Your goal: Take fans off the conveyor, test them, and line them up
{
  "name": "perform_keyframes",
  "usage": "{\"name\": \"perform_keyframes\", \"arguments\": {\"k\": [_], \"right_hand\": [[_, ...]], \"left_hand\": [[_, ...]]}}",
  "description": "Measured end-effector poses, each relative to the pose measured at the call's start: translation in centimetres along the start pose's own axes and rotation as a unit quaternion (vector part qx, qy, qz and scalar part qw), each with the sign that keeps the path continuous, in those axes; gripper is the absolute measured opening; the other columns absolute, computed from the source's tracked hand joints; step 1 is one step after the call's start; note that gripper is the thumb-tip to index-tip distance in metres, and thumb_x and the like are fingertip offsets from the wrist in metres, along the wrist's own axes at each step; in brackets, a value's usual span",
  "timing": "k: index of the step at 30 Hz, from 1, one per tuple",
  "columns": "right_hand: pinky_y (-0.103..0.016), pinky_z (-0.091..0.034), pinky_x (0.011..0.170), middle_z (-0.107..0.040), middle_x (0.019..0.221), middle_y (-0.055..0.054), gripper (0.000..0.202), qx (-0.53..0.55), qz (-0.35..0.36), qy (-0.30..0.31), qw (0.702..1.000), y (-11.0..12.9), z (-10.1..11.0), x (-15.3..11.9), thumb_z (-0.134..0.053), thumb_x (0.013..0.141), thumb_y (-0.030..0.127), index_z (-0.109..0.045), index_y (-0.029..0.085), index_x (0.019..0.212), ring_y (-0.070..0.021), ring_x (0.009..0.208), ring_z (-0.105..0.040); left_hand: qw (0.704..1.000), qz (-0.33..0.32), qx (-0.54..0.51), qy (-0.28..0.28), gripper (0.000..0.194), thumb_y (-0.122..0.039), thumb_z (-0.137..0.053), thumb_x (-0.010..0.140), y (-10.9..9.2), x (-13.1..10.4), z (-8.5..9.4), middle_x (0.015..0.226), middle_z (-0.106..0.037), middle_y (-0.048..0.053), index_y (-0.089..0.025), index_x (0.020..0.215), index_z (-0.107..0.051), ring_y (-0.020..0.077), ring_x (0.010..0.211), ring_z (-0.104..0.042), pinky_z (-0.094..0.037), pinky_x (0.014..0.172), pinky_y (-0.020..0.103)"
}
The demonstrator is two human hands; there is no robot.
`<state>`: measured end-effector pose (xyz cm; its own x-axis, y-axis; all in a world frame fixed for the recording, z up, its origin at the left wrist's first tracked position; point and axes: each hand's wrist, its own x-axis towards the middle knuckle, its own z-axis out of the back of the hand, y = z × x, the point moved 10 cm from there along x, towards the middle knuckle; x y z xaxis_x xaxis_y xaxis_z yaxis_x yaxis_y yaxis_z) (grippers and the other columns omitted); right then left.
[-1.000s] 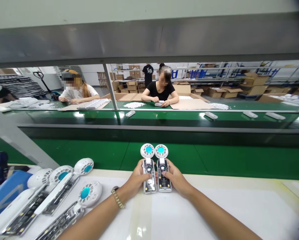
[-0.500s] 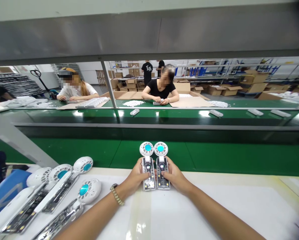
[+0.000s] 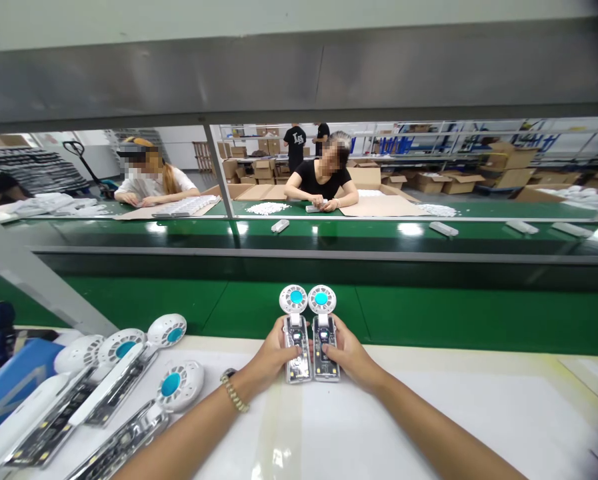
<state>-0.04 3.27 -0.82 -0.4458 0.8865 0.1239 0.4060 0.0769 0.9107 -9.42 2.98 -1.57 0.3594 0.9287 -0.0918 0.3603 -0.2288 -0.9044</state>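
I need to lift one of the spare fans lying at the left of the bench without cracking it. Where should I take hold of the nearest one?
Probably by the long clear handle, pinched across its two narrow side edges from above. The fan lies flat and diagonal on the white bench, its round head farthest from you; the head's slotted grille offers fingers less purchase.

Two bare forearms without sleeves, beaded metal bracelet on the left wrist, no gloves

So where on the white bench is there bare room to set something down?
Bare white bench runs right of the right hand to the far edge. Some also lies between the forearms. Left of the left hand it is crowded with spare fans and a blue bin.
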Motion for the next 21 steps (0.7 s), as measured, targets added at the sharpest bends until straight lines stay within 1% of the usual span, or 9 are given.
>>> {"name": "perform_keyframes", "arguments": {"k": [5, 9, 12, 14, 16, 17, 19, 20, 21], "right_hand": [[-0.043, -0.039, 0.091, -0.055, 0.114, -0.008, 0.06, 0.001, 0.003, -0.005, 1.0, 0.0, 0.1, 0.0, -0.069, 0.069, 0.03, -0.037, 0.024, 0.119, -0.0252, 0.102, -0.054], [-0.043, -0.038, 0.092, -0.055, 0.113, -0.008, 0.057, 0.005, 0.005, -0.007, 1.0, -0.4, 0.4, -0.1, -0.068, 0.07, 0.027, -0.038, 0.024, 0.118, -0.0256, 0.106, -0.051], [-0.042, -0.04, 0.09, -0.055, 0.115, -0.008, 0.062, 0.026, 0.004, -0.008, 1.0, -0.7, 0.6, 0.0, -0.069, 0.069, 0.026, -0.036, 0.024, 0.121, -0.0259, 0.105, -0.052], [-0.042, -0.042, 0.087, -0.054, 0.116, -0.008, 0.069, 0.053, 0.004, -0.022, 0.998, -0.5, 1.0, 0.2, -0.072, 0.065, 0.024, -0.035, 0.026, 0.123, -0.026, 0.102, -0.054], [-0.041, -0.044, 0.083, -0.057, 0.112, -0.006, 0.069, 0.096, -0.003, -0.057, 0.994, -0.4, 1.6, 0.3, -0.076, 0.06, 0.023, -0.04, 0.026, 0.119, -0.0253, 0.095, -0.058], [-0.04, -0.046, 0.081, -0.06, 0.107, -0.005, 0.063, 0.117, -0.011, -0.075, 0.99, -0.3, 1.8, 0.3, -0.076, 0.059, 0.025, -0.045, 0.025, 0.113, -0.0246, 0.089, -0.06], [-0.038, -0.048, 0.076, -0.065, 0.091, -0.005, 0.043, 0.145, -0.042, -0.093, 0.984, -0.5, 1.7, -0.1, -0.072, 0.062, 0.038, -0.055, 0.019, 0.097, -0.0234, 0.077, -0.062], [-0.037, -0.049, 0.073, -0.066, 0.082, -0.006, 0.039, 0.157, -0.063, -0.093, 0.981, -0.7, 1.3, -0.5, -0.067, 0.066, 0.047, -0.058, 0.017, 0.088, -0.0227, 0.071, -0.063], [-0.037, -0.05, 0.07, -0.065, 0.075, -0.006, 0.041, 0.17, -0.083, -0.086, 0.978, -0.8, 0.9, -0.9, -0.058, 0.07, 0.056, -0.059, 0.016, 0.08, -0.022, 0.067, -0.062]], "left_hand": [[1.0, 0.007, 0.005, -0.002, 0.054, -0.015, -0.073, 0.06, -0.1, -0.1, -0.2, 0.091, -0.059, 0.007, -0.018, 0.104, -0.042, 0.0232, 0.085, -0.06, -0.048, 0.077, 0.038], [1.0, 0.001, 0.005, -0.003, 0.053, -0.014, -0.072, 0.061, -0.1, -0.2, -0.1, 0.094, -0.059, 0.007, -0.018, 0.105, -0.042, 0.0233, 0.088, -0.059, -0.047, 0.079, 0.039], [1.0, 0.001, 0.007, 0.014, 0.054, -0.015, -0.071, 0.063, 0.0, 0.0, -0.2, 0.093, -0.059, 0.008, -0.018, 0.108, -0.042, 0.0236, 0.088, -0.059, -0.046, 0.079, 0.04], [1.0, -0.011, 0.003, 0.029, 0.059, -0.016, -0.072, 0.062, -0.3, 0.2, -0.6, 0.095, -0.06, 0.008, -0.018, 0.112, -0.042, 0.023, 0.089, -0.059, -0.045, 0.081, 0.037], [0.999, -0.021, -0.002, 0.04, 0.061, -0.018, -0.074, 0.061, -0.7, 0.4, -1.2, 0.095, -0.061, 0.008, -0.018, 0.113, -0.044, 0.0223, 0.088, -0.059, -0.044, 0.08, 0.034], [0.999, -0.026, -0.005, 0.04, 0.056, -0.021, -0.073, 0.061, -0.8, 0.4, -1.4, 0.095, -0.061, 0.008, -0.017, 0.111, -0.047, 0.0218, 0.087, -0.059, -0.044, 0.079, 0.032], [1.0, -0.021, -0.009, 0.018, 0.04, -0.031, -0.069, 0.066, -0.7, 0.2, -1.3, 0.087, -0.063, 0.009, -0.013, 0.099, -0.054, 0.0199, 0.079, -0.061, -0.046, 0.073, 0.029], [1.0, -0.004, -0.01, -0.004, 0.036, -0.038, -0.065, 0.07, -0.3, -0.2, -1.0, 0.08, -0.064, 0.009, -0.011, 0.092, -0.055, 0.0184, 0.071, -0.061, -0.046, 0.067, 0.028], [0.999, 0.028, -0.01, -0.026, 0.039, -0.047, -0.059, 0.072, 0.4, -0.7, -0.6, 0.073, -0.063, 0.008, -0.011, 0.086, -0.056, 0.017, 0.063, -0.06, -0.047, 0.061, 0.027]]}}
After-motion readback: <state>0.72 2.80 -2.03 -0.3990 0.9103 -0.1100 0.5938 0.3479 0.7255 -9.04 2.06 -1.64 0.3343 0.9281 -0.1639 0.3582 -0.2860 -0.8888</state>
